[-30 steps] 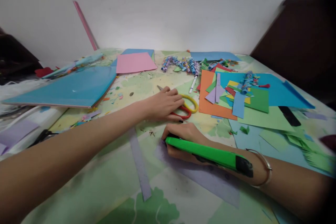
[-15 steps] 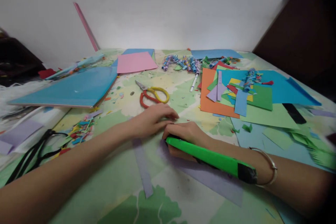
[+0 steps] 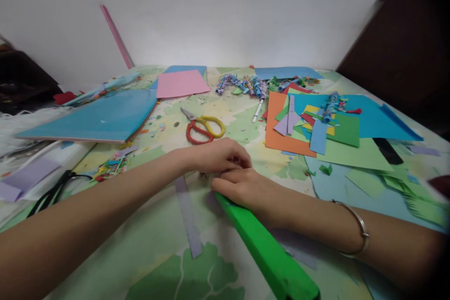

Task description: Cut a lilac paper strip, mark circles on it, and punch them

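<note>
My right hand (image 3: pixel 246 190) rests palm down at the middle of the table, closed on the upper end of a long green tool (image 3: pixel 267 248) that slants toward the lower right. My left hand (image 3: pixel 223 155) lies just beyond it, touching its fingers; the left fingers are curled, and whatever is under them is hidden. A narrow purple strip (image 3: pixel 188 218) runs toward me from below my left wrist. Under my right forearm a wider purple paper (image 3: pixel 302 249) shows in part. Scissors with red and yellow handles (image 3: pixel 204 130) lie open beyond my left hand.
A blue folder (image 3: pixel 94 117) lies at the left beside small paper scraps (image 3: pixel 110 168). Pink paper (image 3: pixel 183 83), curled paper pieces (image 3: pixel 255 85) and a white marker (image 3: pixel 258 110) are toward the wall. Stacked coloured papers (image 3: pixel 286 138) and a black phone-like object (image 3: pixel 387 151) lie right.
The green tool has swung so its near end points more toward me. My left hand has moved right and slightly over, against my right hand. The right hand has turned more palm down.
</note>
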Available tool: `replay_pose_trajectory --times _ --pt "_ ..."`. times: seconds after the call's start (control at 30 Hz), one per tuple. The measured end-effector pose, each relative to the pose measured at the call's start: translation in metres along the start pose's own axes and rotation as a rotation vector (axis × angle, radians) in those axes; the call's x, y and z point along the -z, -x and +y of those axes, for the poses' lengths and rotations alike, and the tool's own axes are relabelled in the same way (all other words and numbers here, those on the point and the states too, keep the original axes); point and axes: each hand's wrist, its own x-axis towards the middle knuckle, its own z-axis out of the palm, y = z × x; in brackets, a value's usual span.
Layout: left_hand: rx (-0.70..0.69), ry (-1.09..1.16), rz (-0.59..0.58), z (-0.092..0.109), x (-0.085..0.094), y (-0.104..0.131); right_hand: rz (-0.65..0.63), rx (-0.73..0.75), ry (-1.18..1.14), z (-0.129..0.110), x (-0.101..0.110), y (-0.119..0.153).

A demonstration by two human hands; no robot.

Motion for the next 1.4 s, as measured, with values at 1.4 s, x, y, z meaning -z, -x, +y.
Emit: replay_pose_trajectory --times 1.4 --pt "-0.01 -0.237 -0.075 0.024 -0.009 0.017 0.674 0.568 0.535 -0.024 0.035 0.018"
